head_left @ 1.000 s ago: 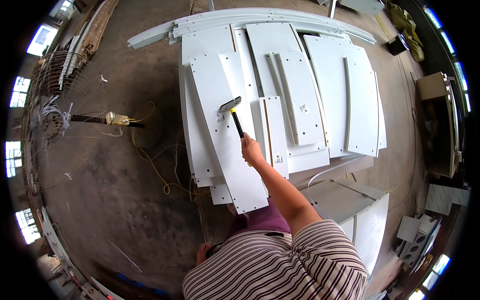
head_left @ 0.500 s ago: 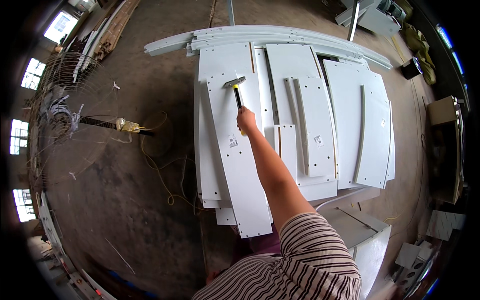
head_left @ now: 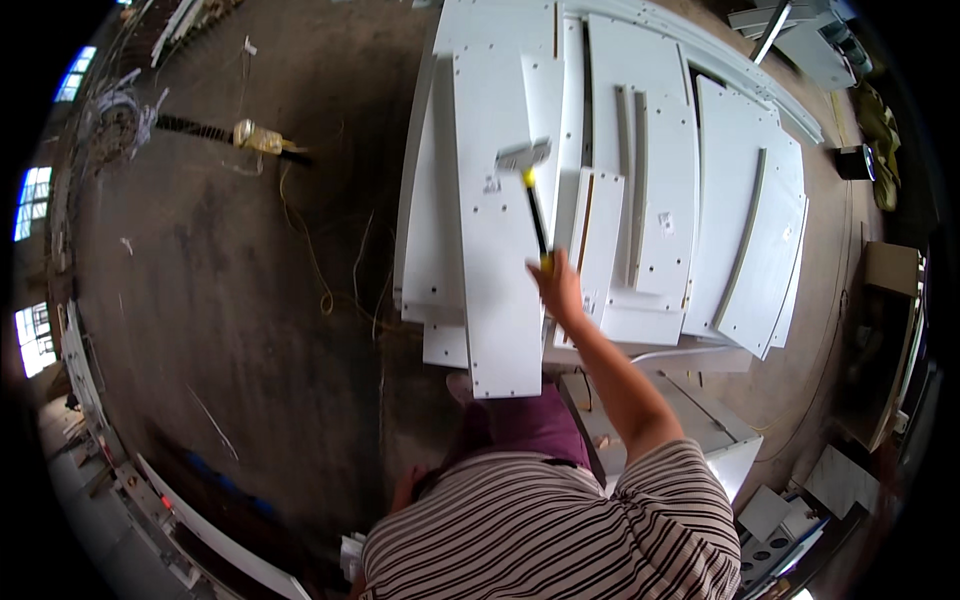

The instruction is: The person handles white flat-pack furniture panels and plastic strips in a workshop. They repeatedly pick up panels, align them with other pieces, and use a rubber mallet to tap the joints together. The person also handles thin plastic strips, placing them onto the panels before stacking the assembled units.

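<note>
My right hand [head_left: 560,287] is wrapped round the handle of a hammer [head_left: 536,215] with a metal head and a black and yellow handle. The hammer head is over a long white panel [head_left: 500,290] with small dark holes along its edges and a printed label; whether it touches the panel I cannot tell. This panel lies on top of other white panels, its near end close to my purple trousers. Low at my left side, my left hand [head_left: 408,486] shows only in part by my hip, its fingers hidden.
More white panels [head_left: 735,200] and narrow boards [head_left: 665,200] lie stacked to the right. Behind them run long white strips [head_left: 690,40]. A pale cabinet [head_left: 735,462] stands near my right side. A yellow cord [head_left: 315,265] trails over the floor at the left, near a black pole [head_left: 190,127].
My right hand has drawn the hammer back toward me and slightly right. The long panel's far end has swung right, so it lies straighter. My view has tilted down toward my body.
</note>
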Motion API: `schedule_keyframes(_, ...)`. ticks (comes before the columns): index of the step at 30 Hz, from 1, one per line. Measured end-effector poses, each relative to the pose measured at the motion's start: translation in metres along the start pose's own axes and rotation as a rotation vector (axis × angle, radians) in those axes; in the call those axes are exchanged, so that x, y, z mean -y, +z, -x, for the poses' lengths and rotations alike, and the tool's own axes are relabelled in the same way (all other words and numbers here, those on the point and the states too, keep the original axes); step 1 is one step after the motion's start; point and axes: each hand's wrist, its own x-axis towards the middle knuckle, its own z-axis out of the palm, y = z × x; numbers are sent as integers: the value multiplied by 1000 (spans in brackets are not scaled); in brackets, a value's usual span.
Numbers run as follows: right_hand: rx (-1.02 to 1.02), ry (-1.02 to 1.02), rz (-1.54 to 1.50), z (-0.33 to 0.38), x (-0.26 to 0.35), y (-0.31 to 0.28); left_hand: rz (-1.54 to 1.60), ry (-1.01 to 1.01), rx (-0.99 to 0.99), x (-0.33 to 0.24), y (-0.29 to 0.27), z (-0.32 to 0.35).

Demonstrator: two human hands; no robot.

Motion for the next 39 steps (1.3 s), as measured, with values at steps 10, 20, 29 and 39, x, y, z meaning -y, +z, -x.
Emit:
schedule_keyframes(10, 444, 51, 287, 299, -18, -20, 639, -408, -25, -41, -46, -1)
schedule_keyframes(20, 439, 89, 383, 368, -24, -1, 656, -363, -85, 16, -42, 51)
schedule_keyframes(29, 415, 107, 435, 339, -8, 36, 547, -304, -195, 48, -33, 73)
schedule_keyframes(39, 361, 44, 477, 274, 7, 47, 565, -330, -231, 10, -38, 67)
